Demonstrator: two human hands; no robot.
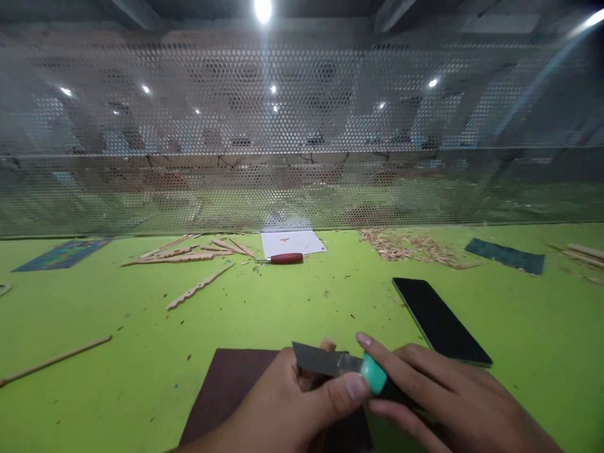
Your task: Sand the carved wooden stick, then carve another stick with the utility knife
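Note:
My right hand (pixel 438 390) is closed around the handle of a utility knife (pixel 375 374), black with a teal collar. Its broad grey blade points left, across the top of my left hand (pixel 287 402). That hand is curled around a small wooden piece (pixel 328 345); only its pale end shows above the blade, and the rest is hidden by fingers. The left thumb presses near the teal collar. Under both hands lies a dark brown sheet (pixel 221 384) on the green table (pixel 117 402).
A black phone (pixel 441 321) lies right of my hands. Farther back are a red-handled tool (pixel 285 258), white paper (pixel 295 244), wood shavings (pixel 410 246), carved wooden sticks (pixel 201 286) and a dark green strip (pixel 504 255). A perforated metal screen (pixel 302 126) borders the far edge.

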